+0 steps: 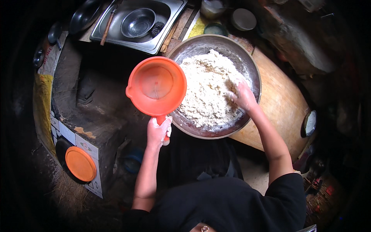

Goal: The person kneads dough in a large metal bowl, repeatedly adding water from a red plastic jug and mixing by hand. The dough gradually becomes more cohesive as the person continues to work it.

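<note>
A wide metal basin (257, 68) holds a heap of lumpy, floury dough (203, 90). My right hand (243, 94) is in the right part of the heap, fingers spread and coated with flour; some fingertips are hidden in the dough. Left of the basin, my flour-dusted left hand (158, 131) grips the handle of an orange plastic dipper (156, 87). The dipper's round bowl overlaps the basin's left rim in the view, and a little liquid seems to lie in its bottom, though this is hard to tell.
Under the basin is a wooden board (281, 95), with a small white-filled dish (310, 123) at its right end. A steel sink (108, 21) at upper left holds a metal bowl (138, 23). An orange round lid (81, 163) lies on the tiled ledge at lower left.
</note>
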Motion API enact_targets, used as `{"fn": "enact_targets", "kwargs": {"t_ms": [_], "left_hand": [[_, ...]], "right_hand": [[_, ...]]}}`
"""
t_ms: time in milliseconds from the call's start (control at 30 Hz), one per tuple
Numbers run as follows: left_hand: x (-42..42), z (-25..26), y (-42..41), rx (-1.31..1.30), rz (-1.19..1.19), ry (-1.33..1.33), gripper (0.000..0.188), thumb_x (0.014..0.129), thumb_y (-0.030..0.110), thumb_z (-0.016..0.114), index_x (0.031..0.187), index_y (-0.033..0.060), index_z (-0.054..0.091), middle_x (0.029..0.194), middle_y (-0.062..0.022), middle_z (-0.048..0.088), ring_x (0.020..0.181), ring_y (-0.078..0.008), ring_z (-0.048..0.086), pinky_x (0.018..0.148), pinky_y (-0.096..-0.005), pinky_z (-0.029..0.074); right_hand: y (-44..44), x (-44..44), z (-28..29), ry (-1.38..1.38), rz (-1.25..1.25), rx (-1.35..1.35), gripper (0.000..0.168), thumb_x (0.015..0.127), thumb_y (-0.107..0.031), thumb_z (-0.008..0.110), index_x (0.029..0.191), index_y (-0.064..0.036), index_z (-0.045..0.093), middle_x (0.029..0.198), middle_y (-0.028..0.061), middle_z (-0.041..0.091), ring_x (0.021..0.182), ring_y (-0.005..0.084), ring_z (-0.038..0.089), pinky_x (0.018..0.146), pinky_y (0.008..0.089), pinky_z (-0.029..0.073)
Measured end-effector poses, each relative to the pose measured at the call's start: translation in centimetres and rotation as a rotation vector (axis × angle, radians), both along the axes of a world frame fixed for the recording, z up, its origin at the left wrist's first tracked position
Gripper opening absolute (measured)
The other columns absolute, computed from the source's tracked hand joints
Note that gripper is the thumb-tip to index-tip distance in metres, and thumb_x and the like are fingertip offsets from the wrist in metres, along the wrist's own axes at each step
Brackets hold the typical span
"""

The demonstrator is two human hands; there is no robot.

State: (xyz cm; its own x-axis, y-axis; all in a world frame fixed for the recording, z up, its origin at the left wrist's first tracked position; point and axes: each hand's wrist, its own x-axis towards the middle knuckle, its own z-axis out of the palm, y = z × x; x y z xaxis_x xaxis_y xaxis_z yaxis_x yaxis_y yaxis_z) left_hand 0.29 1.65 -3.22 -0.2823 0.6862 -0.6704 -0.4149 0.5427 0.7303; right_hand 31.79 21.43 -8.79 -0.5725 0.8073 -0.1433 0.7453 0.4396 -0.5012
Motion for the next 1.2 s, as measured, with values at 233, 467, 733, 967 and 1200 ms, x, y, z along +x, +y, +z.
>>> {"fn": "enact_targets", "kwargs": {"t_ms": [233, 467, 733, 967, 1200], "left_hand": [[-0.1, -0.6, 1.2, 0.045, -0.113, -0.057, 0.013, 0.092, 0.001, 0.062, 0.083, 0.0042, 0.054, 0.061, 0.0004, 0.049, 0.044, -0.0086, 0.046, 0.042, -0.0246, 0.036], [-1.3, 0.0, 1.4, 0.110, -0.008, -0.181, 0.012, 0.091, 0.000, 0.061, 0.083, 0.0037, 0.053, 0.059, -0.0007, 0.048, 0.043, -0.0104, 0.046, 0.040, -0.0250, 0.037], [-3.3, 0.7, 1.4, 0.126, -0.010, -0.149, 0.011, 0.092, 0.001, 0.059, 0.085, 0.0020, 0.052, 0.061, -0.0017, 0.048, 0.043, -0.0104, 0.045, 0.042, -0.0242, 0.038], [-2.7, 0.9, 0.8, 0.126, 0.080, -0.178, 0.015, 0.093, 0.001, 0.058, 0.081, 0.0041, 0.049, 0.060, -0.0018, 0.047, 0.042, -0.0107, 0.044, 0.041, -0.0241, 0.037], [-3.0, 2.0, 0.7, 0.097, 0.101, -0.156, 0.012, 0.091, 0.000, 0.060, 0.083, 0.0034, 0.052, 0.060, 0.0002, 0.047, 0.043, -0.0087, 0.045, 0.039, -0.0236, 0.036]], "right_hand": [[4.8, -8.1, -5.9, -0.404, -0.159, 0.063, 0.041, 0.068, -0.029, 0.083, 0.088, 0.004, 0.069, 0.087, 0.0217, 0.068, 0.086, 0.0344, 0.066, 0.081, 0.0439, 0.054], [-1.3, -8.1, -1.5, -0.212, 0.075, -0.378, 0.043, 0.085, -0.032, 0.071, 0.114, -0.001, 0.065, 0.102, 0.0203, 0.070, 0.097, 0.0350, 0.067, 0.090, 0.0435, 0.052], [10.4, -8.3, -5.6, 0.170, -0.091, -0.060, 0.035, 0.095, -0.034, 0.063, 0.118, -0.010, 0.070, 0.109, 0.0151, 0.072, 0.097, 0.0301, 0.069, 0.090, 0.0405, 0.053], [3.5, -16.4, -3.8, -0.220, 0.205, -0.064, 0.057, 0.085, -0.063, 0.064, 0.118, -0.017, 0.069, 0.110, 0.0095, 0.065, 0.104, 0.0288, 0.054, 0.094, 0.0441, 0.045], [-3.5, -15.5, -0.3, -0.661, 0.473, -0.143, 0.091, 0.075, -0.062, 0.071, 0.144, -0.008, 0.046, 0.152, 0.0215, 0.037, 0.148, 0.0465, 0.014, 0.115, 0.0656, 0.017]]}}
